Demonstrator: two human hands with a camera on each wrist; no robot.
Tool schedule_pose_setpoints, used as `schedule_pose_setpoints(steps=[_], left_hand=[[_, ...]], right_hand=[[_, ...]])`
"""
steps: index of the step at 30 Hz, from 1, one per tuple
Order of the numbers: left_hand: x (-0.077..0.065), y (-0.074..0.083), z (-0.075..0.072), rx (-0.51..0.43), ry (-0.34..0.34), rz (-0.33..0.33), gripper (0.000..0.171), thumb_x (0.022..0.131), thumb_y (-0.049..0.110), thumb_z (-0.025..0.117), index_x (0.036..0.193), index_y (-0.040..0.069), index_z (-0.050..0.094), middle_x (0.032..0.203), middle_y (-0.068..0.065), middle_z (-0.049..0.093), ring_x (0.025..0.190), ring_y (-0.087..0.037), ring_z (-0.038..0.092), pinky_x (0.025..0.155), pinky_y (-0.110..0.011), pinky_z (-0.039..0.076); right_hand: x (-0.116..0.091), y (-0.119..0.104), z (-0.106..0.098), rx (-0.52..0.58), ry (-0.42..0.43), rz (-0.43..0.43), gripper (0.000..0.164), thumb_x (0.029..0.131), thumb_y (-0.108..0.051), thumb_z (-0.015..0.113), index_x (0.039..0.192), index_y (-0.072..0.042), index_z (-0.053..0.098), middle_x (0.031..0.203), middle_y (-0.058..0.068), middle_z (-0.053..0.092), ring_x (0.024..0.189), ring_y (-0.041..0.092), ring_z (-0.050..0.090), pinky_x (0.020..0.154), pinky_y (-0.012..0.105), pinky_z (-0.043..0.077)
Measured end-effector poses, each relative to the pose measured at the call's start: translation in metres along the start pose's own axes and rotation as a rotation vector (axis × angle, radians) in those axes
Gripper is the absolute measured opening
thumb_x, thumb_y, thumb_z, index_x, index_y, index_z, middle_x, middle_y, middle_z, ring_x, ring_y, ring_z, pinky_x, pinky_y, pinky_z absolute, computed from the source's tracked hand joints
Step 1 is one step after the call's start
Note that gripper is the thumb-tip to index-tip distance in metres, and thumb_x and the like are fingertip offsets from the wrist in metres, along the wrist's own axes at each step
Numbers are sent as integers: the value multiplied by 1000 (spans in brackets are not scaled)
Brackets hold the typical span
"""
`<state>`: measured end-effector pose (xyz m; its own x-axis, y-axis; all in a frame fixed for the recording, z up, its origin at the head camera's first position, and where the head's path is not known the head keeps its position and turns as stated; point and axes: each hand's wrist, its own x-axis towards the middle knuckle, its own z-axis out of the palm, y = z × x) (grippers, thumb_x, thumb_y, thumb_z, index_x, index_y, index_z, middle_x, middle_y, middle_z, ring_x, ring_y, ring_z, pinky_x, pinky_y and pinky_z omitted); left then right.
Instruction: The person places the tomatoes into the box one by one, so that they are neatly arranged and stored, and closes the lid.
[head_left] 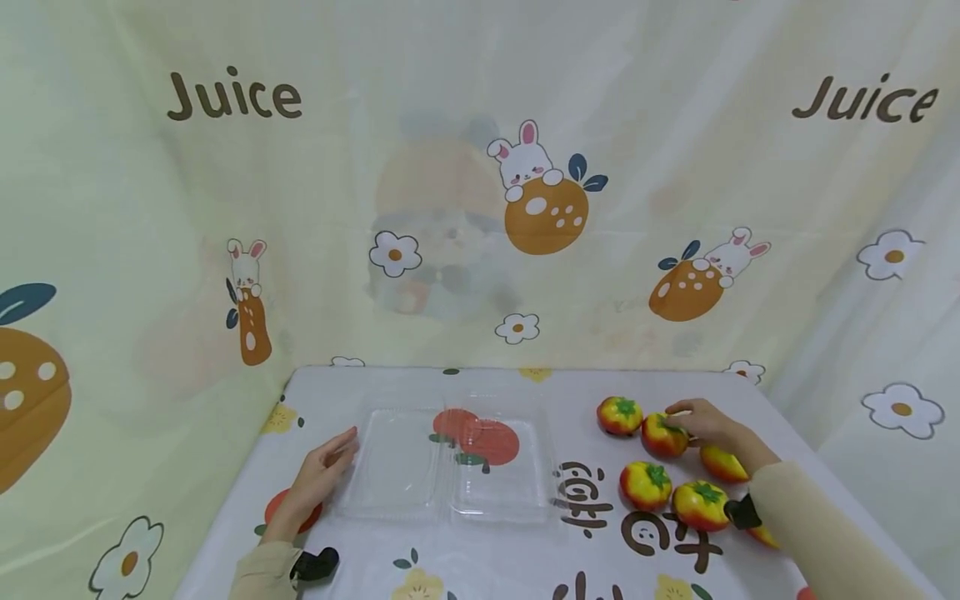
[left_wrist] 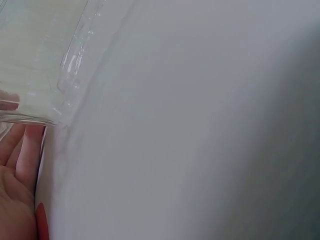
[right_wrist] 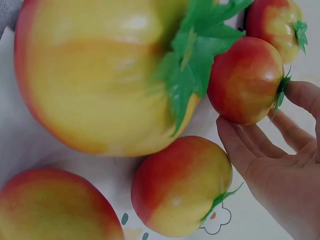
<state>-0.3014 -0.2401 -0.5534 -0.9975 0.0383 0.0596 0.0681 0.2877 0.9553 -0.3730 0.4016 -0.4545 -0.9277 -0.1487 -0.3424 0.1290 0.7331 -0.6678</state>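
A clear plastic clamshell box (head_left: 401, 467) lies unfolded on the table, both halves flat side by side. At its left edge is my left hand (head_left: 324, 475), fingers extended along the rim; in the left wrist view the fingers (left_wrist: 30, 155) partly pass behind the clear plastic (left_wrist: 42, 50). On the right side, my right hand (head_left: 705, 423) holds a red-and-yellow persimmon (head_left: 662, 442) with a green leafy top. The right wrist view has its thumb at the leaves of that persimmon (right_wrist: 245, 80) and a fingertip against its side.
Several more persimmons stand close around the right hand: one at the back left (head_left: 619, 417), one in front (head_left: 647, 487), another (head_left: 701, 507) near the wrist. Printed cloth covers the table (head_left: 495, 554), and a patterned curtain (head_left: 450, 183) hangs behind and at both sides.
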Motion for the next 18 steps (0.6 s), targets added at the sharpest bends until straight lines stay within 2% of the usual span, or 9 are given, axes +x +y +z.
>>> schedule_pose_setpoints(steps=[2, 7, 13, 18], left_hand=[[0, 0, 0, 2, 6, -1, 48, 101, 10, 56, 146, 1, 44, 151, -16, 43, 136, -35, 43, 97, -18, 42], [3, 0, 1, 10, 10, -15, 47, 101, 12, 56, 146, 2, 46, 151, -14, 43, 137, -33, 43, 102, -27, 43], [4, 0, -1, 14, 4, -29, 48, 102, 14, 55, 147, 4, 44, 152, -14, 42, 138, -32, 41, 108, -42, 40], [3, -1, 2, 28, 13, -47, 47, 102, 12, 54, 147, 4, 45, 152, -13, 42, 138, -33, 41, 110, -47, 37]], right_hand=[[1, 0, 1, 21, 9, 15, 55, 100, -25, 56, 134, 16, 43, 128, 36, 45, 106, 37, 54, 92, 51, 52], [1, 0, 3, 80, 9, 40, 59, 99, -26, 57, 135, 17, 39, 127, 36, 45, 106, 42, 53, 91, 52, 53], [3, -1, 7, 67, 51, 36, 58, 98, -25, 60, 133, 16, 42, 122, 33, 48, 99, 34, 55, 86, 49, 55], [0, -1, 12, 56, 116, 19, 57, 97, -25, 62, 131, 17, 45, 118, 33, 52, 93, 31, 58, 82, 47, 58]])
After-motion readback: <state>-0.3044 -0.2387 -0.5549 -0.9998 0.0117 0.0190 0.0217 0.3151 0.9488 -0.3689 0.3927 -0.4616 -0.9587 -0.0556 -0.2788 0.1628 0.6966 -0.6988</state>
